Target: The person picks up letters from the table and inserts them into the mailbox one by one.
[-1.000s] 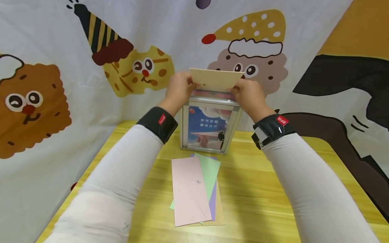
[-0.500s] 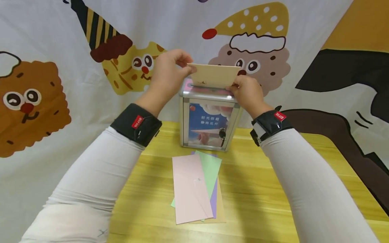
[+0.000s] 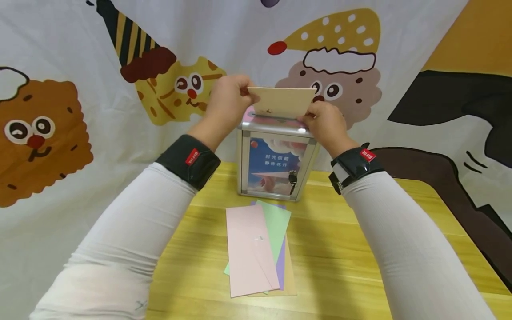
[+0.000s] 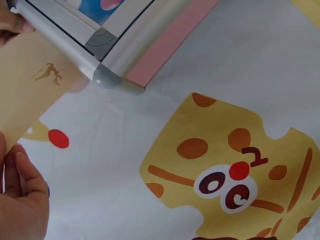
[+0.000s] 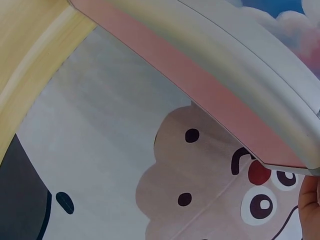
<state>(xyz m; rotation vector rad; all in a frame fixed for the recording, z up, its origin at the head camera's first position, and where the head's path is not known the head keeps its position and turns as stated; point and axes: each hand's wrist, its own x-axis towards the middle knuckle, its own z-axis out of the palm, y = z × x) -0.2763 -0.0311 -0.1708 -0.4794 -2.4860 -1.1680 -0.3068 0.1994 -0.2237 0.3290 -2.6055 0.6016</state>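
Observation:
A cream envelope (image 3: 282, 101) with a small brown deer print stands upright at the slot in the pink top of a silver-framed letter box (image 3: 276, 164). My left hand (image 3: 231, 98) pinches the envelope's upper left corner. Lower down at its right end, my right hand (image 3: 326, 122) pinches the edge, fingertips close over the box top. In the left wrist view the deer print and the left fingers (image 4: 27, 172) show clearly; in the right wrist view only a bit of hand appears at the edge. The envelope's lower part is hidden by the box.
On the wooden table (image 3: 328, 249), in front of the box, lies a loose pile with a pink envelope (image 3: 250, 253) over green (image 3: 278, 226), purple and tan ones. A keyed lock (image 3: 293, 177) sits on the box door. Behind hangs a cartoon-printed cloth (image 3: 192, 26).
My left hand has shifted from the envelope's lower left side up to its top left corner, with the forearm swinging left. My right hand has stayed nearly in place.

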